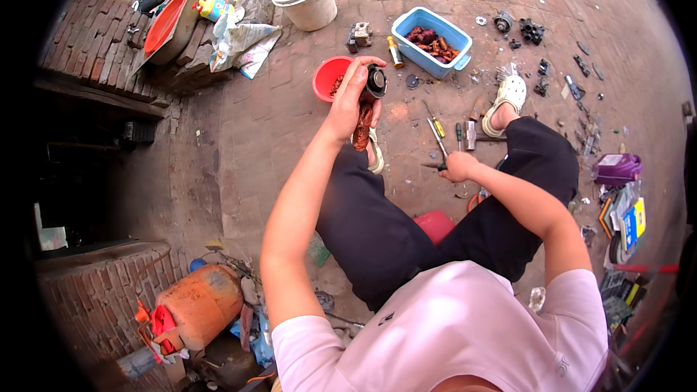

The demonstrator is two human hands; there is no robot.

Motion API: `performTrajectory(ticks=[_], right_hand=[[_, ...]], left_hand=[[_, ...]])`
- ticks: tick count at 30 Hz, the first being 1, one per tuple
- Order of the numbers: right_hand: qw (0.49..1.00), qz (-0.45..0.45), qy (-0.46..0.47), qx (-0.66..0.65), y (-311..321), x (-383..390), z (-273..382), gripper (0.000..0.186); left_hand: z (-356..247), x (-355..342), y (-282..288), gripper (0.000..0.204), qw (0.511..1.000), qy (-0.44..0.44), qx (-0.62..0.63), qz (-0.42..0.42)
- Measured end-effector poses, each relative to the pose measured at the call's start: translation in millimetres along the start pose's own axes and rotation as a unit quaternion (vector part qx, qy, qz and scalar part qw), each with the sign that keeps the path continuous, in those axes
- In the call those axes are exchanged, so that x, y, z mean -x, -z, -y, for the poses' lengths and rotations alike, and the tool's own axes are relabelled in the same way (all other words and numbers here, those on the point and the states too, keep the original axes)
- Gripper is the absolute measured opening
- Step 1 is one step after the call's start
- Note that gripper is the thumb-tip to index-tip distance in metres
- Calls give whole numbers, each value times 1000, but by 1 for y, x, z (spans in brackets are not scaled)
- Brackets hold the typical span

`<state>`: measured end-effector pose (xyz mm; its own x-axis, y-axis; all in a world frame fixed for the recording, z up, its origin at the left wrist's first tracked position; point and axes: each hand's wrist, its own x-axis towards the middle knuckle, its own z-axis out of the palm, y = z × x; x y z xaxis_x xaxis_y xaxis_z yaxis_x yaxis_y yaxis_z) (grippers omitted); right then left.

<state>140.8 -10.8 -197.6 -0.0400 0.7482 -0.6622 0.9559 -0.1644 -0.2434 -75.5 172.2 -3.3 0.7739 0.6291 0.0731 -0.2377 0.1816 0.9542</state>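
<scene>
Left hand (351,99): just above the middle of the frame, my fingers curled round a black round part, gripping it.
Black round part (375,83): upright in my grip, its ringed end showing; a reddish-brown coil bundle (362,129) hangs directly below it, and I cannot tell how the two join.
Right hand (459,167): right of centre, closed in a fist round a dark tool (434,166) whose narrow end points left; its exact kind is too small to tell.
Ground by my right hand: a yellow-handled screwdriver (438,128), a green-handled screwdriver (459,132) and a hammer (471,135) lie close together above the fist.
Red bowl (320,83): behind my left hand, partly covered by it, with brownish pieces inside.
Blue tub (430,63): upper middle of the frame, holding a heap of reddish-brown coils.
White bucket (314,11): top, left of the tub.
Purple jug (618,169): right edge.
Orange gas cylinder (202,303): lower left, beside a brick wall (83,319).
</scene>
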Motion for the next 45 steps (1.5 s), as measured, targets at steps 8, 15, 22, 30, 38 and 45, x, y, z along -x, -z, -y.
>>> performTrajectory(ticks=[8,15,22,30,38,45], right_hand=[[966,-127,-145,-173,-54,-16,44,45],[692,-567,56,-443,72,86,147,17],[571,-197,547,-580,176,219,307,25],[530,-4,802,-277,206,270,391,12],[582,-8,786,-210,203,261,380,14],[647,-11,743,-168,215,250,361,15]], left_hand=[[-5,7,-2,46,949,-111,-265,-127],[-17,6,-26,59,790,-133,-545,-245],[-6,-8,-39,51,739,-205,-593,-247],[-3,-18,-28,65,995,53,72,51],[-8,-24,-31,77,975,57,192,93],[-8,-22,-31,81,975,65,193,93]])
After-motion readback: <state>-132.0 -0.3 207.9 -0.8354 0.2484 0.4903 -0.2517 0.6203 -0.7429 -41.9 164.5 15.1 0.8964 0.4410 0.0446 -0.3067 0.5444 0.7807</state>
